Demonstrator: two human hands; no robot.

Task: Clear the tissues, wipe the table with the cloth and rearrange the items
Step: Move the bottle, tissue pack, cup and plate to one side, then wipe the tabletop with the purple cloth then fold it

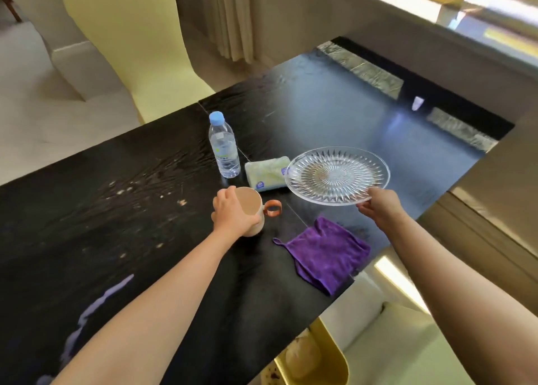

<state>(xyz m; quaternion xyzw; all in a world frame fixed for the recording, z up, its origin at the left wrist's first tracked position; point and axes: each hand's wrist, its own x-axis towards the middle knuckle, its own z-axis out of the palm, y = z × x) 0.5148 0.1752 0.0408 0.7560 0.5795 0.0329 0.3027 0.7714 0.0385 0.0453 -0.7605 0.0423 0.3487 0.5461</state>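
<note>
My left hand (pixel 231 213) grips the rim of a beige mug (pixel 252 207) with an orange handle; the mug stands on the black table (pixel 116 210). My right hand (pixel 378 207) holds the near edge of a clear cut-glass plate (pixel 337 173), raised just above the table. A purple cloth (pixel 326 252) lies crumpled near the table's right edge, below the plate. Behind the mug lies a soft tissue pack (pixel 266 172), partly covered by the plate's left rim. A water bottle (pixel 223 146) with a blue cap stands upright to the pack's left.
Pale crumbs and specks (pixel 125 192) dot the table left of the mug. A pale yellow chair (pixel 131 41) stands beyond the far left edge. Another yellow seat (pixel 314 355) sits below the near right corner. A wall ledge (pixel 480 181) runs close along the right side.
</note>
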